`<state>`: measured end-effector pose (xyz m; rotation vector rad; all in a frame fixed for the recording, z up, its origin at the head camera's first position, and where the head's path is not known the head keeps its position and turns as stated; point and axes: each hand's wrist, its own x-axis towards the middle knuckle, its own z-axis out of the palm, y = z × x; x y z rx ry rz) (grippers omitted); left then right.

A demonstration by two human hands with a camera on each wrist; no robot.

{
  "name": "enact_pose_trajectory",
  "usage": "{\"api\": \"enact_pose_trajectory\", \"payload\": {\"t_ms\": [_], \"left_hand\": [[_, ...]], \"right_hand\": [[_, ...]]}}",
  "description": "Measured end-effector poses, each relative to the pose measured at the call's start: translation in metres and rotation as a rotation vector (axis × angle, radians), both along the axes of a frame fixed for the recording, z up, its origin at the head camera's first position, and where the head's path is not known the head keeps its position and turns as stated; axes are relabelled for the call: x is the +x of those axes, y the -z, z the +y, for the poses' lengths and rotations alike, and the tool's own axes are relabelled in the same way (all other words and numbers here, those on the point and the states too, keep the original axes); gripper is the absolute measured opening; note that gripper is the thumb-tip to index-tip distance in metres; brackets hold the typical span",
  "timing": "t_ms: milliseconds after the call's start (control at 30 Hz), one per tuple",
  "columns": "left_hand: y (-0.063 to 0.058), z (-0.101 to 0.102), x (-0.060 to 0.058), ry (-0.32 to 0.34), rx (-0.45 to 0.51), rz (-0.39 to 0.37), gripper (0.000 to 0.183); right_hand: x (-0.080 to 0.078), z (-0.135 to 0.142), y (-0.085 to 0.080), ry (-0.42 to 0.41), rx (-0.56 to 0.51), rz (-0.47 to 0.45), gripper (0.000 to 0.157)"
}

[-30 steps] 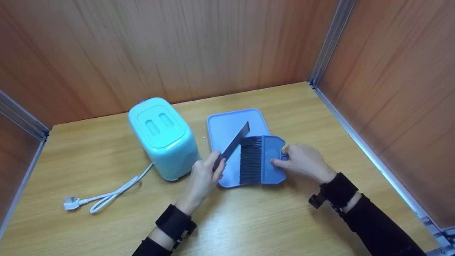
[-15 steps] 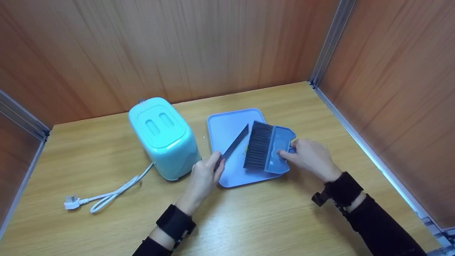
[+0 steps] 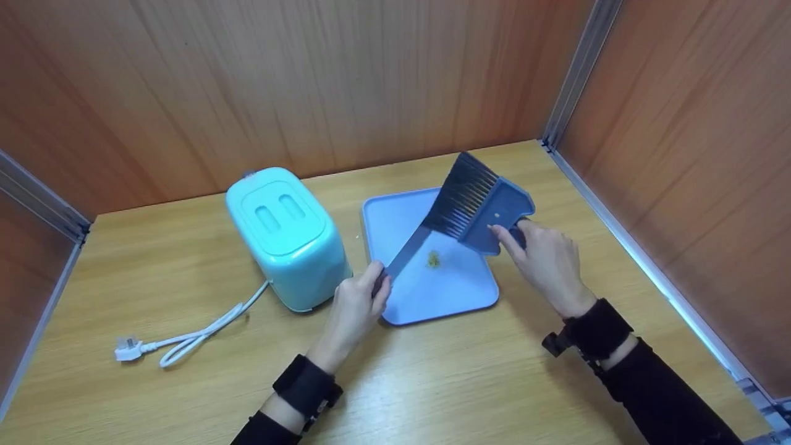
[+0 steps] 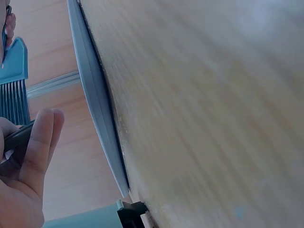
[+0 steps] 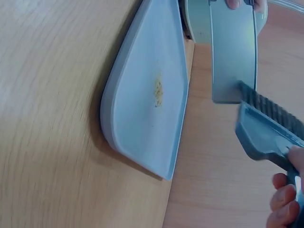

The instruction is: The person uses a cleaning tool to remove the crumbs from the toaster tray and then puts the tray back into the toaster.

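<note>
My left hand [image 3: 355, 303] grips one end of a thin, flat crumb tray [image 3: 408, 253], which stands on edge above a blue tray [image 3: 460, 293]. In the right wrist view the crumb tray [image 5: 232, 52] shows a broad smooth face with a narrow raised edge. My right hand [image 3: 547, 262] holds a blue brush [image 3: 507, 207] by its handle, thumb on the back. Its dark bristles meet the far end of the crumb tray. A small heap of yellowish crumbs [image 3: 434, 259] lies on the blue tray, also plain in the right wrist view.
Left of the blue tray stands a turquoise toaster [image 3: 290, 241] with its lid on. A white power cord [image 3: 204, 334] with a plug [image 3: 128, 349] trails from it across the wooden table. Wood panels [image 3: 346, 80] close in the back and sides.
The brush has moved away from me and slightly right, turning so its bristles point up and left. This uncovers the crumbs. The left hand and crumb tray stay nearly still.
</note>
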<state>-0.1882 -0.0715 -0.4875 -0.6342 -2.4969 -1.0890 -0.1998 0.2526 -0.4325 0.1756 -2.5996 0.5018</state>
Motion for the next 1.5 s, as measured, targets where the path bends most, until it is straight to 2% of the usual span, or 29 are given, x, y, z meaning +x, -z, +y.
{"api": "enact_pose_trajectory", "payload": {"t_ms": [333,633,867,1200,1500], "left_hand": [[-0.001,0.001,0.002,0.012,0.052,-0.043,0.015],[-0.002,0.003,0.003,0.024,0.100,-0.131,0.014],[-0.001,0.003,0.002,-0.001,0.077,-0.080,0.017],[-0.002,0.001,0.002,0.001,0.094,-0.130,0.015],[-0.002,0.004,0.002,-0.001,0.091,-0.129,0.014]], "right_hand": [[0.002,-0.002,0.007,-0.048,0.010,0.074,0.038],[0.002,0.000,0.015,-0.076,0.072,0.128,0.034],[0.004,0.001,0.019,-0.073,0.130,0.138,0.035],[0.003,-0.001,0.014,-0.091,0.063,0.171,0.030],[0.005,-0.001,0.021,-0.089,0.141,0.120,0.033]]}}
